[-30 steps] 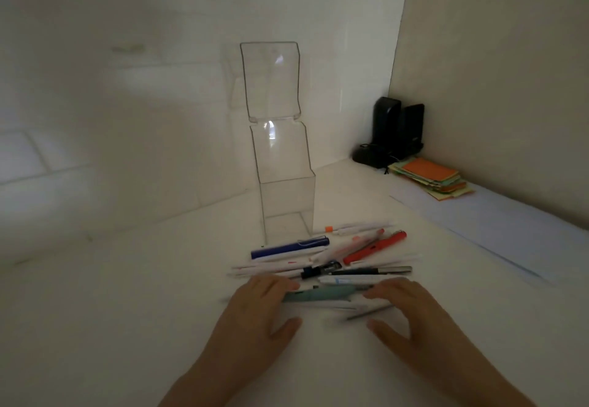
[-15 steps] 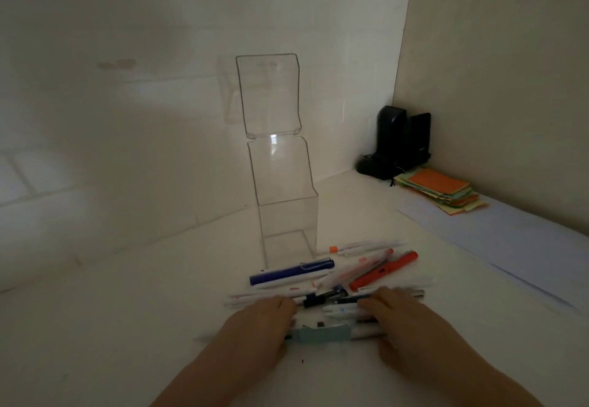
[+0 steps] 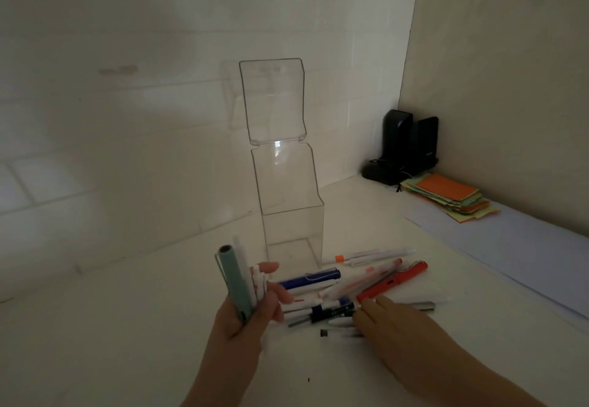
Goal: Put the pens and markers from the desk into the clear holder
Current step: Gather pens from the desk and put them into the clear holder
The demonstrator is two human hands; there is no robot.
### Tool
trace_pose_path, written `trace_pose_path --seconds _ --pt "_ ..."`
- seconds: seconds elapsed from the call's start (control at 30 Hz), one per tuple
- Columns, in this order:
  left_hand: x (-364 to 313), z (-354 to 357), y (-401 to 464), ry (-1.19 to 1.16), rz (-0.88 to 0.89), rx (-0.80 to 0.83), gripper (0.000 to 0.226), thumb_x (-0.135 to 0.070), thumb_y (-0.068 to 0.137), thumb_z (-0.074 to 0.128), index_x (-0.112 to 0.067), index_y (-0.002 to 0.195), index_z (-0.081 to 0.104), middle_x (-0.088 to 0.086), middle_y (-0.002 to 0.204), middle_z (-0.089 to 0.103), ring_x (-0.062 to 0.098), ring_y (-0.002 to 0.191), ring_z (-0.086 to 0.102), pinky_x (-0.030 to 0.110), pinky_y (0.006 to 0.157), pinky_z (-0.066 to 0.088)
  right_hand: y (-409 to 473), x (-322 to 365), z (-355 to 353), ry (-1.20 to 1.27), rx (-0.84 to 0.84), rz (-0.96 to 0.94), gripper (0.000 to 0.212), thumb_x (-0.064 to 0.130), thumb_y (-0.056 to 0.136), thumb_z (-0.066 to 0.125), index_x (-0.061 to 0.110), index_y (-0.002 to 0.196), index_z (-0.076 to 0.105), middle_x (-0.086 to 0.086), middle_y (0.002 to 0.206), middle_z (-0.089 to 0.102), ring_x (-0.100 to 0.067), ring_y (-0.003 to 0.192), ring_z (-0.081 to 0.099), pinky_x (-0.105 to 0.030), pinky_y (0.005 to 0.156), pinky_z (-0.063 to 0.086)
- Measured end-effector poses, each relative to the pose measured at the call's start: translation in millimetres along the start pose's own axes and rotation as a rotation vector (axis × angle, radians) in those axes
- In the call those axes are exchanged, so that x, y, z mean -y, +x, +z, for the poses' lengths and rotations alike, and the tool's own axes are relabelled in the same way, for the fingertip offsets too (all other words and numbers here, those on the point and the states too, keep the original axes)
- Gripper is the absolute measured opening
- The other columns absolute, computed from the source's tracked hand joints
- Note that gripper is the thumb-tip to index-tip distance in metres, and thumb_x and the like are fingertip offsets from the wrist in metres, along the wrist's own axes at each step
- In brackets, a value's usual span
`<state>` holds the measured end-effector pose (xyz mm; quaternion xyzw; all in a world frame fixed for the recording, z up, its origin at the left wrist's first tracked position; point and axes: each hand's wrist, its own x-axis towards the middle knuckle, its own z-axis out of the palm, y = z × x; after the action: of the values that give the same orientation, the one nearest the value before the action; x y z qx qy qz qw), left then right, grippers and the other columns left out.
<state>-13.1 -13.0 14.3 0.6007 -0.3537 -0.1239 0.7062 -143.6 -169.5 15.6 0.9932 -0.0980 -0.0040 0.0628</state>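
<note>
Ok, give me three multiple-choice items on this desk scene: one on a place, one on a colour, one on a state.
1. Where is the stack of sticky notes?
A. far right, by the wall
B. inside the holder
C. under the left hand

2. What colour is the thick pen in the left hand?
A. red
B. pale green
C. black

3. The clear holder is:
A. tipped over
B. full
C. upright, empty

A: it lies beside the black device.
B: its barrel is pale green.
C: it stands with nothing inside.
</note>
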Motion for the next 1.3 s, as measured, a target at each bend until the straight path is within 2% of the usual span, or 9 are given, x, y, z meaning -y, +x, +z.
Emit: trace_pose_path --seconds 0.07,0.1,0.2,0.27,0.43,0.6,0.83,1.03,1.3 --pt "6.9 1.8 -3.7 0.041 -0.028 0.009 0.025 -0.007 0.088 0.050 -0.026 0.104 0.052 -0.004 0.072 0.070 0.005 0.057 0.055 0.010 0.062 0.047 -3.7 -2.0 8.7 0.023 -0.094 -0.015 0.043 0.036 0.031 0.088 0.028 0.066 0.066 0.010 0.065 0.068 -0.005 0.055 0.061 -0.013 0.042 0.045" --pt "10.9 2.8 -5.6 0.077 -0.047 0.027 0.026 -0.005 0.088 0.049 -0.026 0.103 0.053 -0.006 0.072 0.070 0.004 0.057 0.056 0.008 0.062 0.046 -4.5 -2.9 13.1 0.019 -0.155 -0.017 0.040 0.036 0.031 0.086 0.030 0.064 0.064 0.012 0.058 0.066 -0.004 0.054 0.058 -0.013 0.041 0.044" --pt "19.9 5.5 -8.1 0.101 -0.141 0.072 0.014 -0.007 0.086 0.053 -0.017 0.087 0.062 -0.006 0.063 0.071 0.005 0.053 0.057 0.009 0.057 0.046 -5.6 -8.1 28.0 0.020 -0.278 -0.031 0.023 0.022 0.066 0.047 0.026 0.089 0.049 0.012 0.069 0.069 -0.010 0.076 0.042 -0.021 0.070 0.041" --pt "13.9 6.5 -1.2 0.042 -0.156 0.046 0.008 -0.010 0.083 0.055 -0.013 0.081 0.062 0.000 0.054 0.067 0.009 0.046 0.052 0.013 0.050 0.044 -1.4 -8.7 10.7 0.221 -0.345 0.145 0.019 0.013 0.081 0.039 0.028 0.093 0.045 0.005 0.087 0.067 -0.010 0.087 0.044 -0.023 0.081 0.039" --pt "-46.4 5.9 58.8 -0.132 0.006 -0.047 0.011 -0.027 0.081 0.050 -0.021 0.082 0.059 -0.009 0.046 0.045 0.003 0.046 0.040 0.012 0.047 0.041 32.4 -17.3 -85.9 0.936 -0.613 0.110 0.009 0.019 0.093 0.037 0.022 0.086 0.040 0.004 0.080 0.061 -0.011 0.067 0.060 -0.006 0.057 0.047" --pt "-78.4 18.7 125.1 -0.248 0.037 -0.046 0.027 0.002 0.085 0.047 -0.021 0.074 0.057 -0.004 0.067 0.049 0.009 0.063 0.043 0.024 0.070 0.040 94.4 -26.2 -123.6 1.120 -0.788 0.104 0.007 0.023 0.095 0.038 0.019 0.100 0.041 0.007 0.083 0.060 0.006 0.066 0.059 -0.010 0.059 0.049" --pt "-50.8 25.9 141.4 0.081 -0.084 0.015 0.022 -0.012 0.085 0.058 -0.029 0.072 0.061 -0.004 0.076 0.061 0.011 0.076 0.055 0.028 0.067 0.044 124.5 -16.4 -90.3 0.892 -0.530 0.201 0.017 0.023 0.093 0.047 0.009 0.101 0.052 -0.007 0.087 0.062 -0.015 0.073 0.058 -0.012 0.060 0.040" --pt "-53.0 24.8 143.3 0.207 -0.063 0.084 0.020 -0.002 0.079 0.061 -0.021 0.074 0.062 0.006 0.086 0.065 0.022 0.089 0.060 0.035 0.082 0.049 121.6 -20.7 -94.0 0.772 -0.443 0.174 0.011 0.014 0.087 0.053 0.010 0.095 0.060 -0.010 0.092 0.065 -0.022 0.084 0.061 -0.024 0.069 0.046" --pt "-51.3 20.0 143.5 0.216 -0.027 0.098 0.022 -0.006 0.075 0.070 -0.020 0.086 0.057 0.001 0.076 0.061 0.018 0.075 0.061 0.030 0.076 0.055 121.1 -22.9 -103.1 0.717 -0.380 0.122 0.014 0.008 0.084 0.055 0.006 0.098 0.060 -0.015 0.097 0.066 -0.023 0.084 0.060 -0.022 0.068 0.046"
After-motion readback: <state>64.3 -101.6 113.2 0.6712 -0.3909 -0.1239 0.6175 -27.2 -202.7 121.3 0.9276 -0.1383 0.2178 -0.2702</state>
